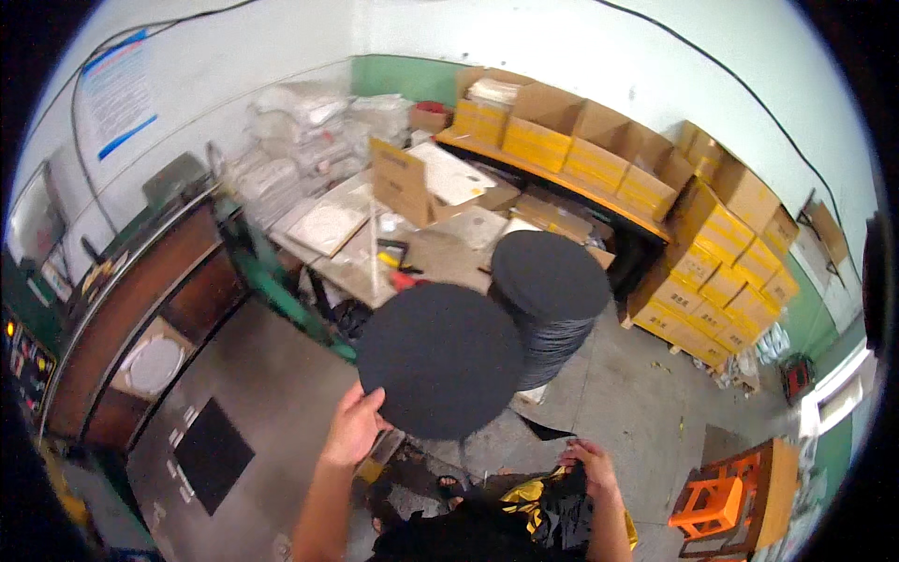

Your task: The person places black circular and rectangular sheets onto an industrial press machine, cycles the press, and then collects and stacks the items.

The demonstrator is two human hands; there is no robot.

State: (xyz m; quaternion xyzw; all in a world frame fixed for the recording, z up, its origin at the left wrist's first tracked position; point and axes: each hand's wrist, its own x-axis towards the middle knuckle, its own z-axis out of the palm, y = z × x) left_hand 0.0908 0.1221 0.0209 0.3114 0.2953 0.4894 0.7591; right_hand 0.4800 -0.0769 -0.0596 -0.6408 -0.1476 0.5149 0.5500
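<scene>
My left hand (356, 426) pinches a flat round black disc (440, 361) by its lower left rim, thumb on top. The disc hangs in front of me, and its upper right edge overlaps the view of a tall stack of similar black discs (552, 281). To the right, my right hand (588, 464) has its fingers curled at the end of a thin curved black offcut (548, 431). Below that hand lies a black and yellow plastic bag (552, 510), partly hidden by my forearm.
A cluttered worktable (449, 234) stands ahead. Beyond it are a shelf of open cartons (552, 126) and stacked yellow boxes (702, 281). A machine (140, 318) with a black square sheet (213, 456) is at left. An orange stool (707, 506) stands at lower right.
</scene>
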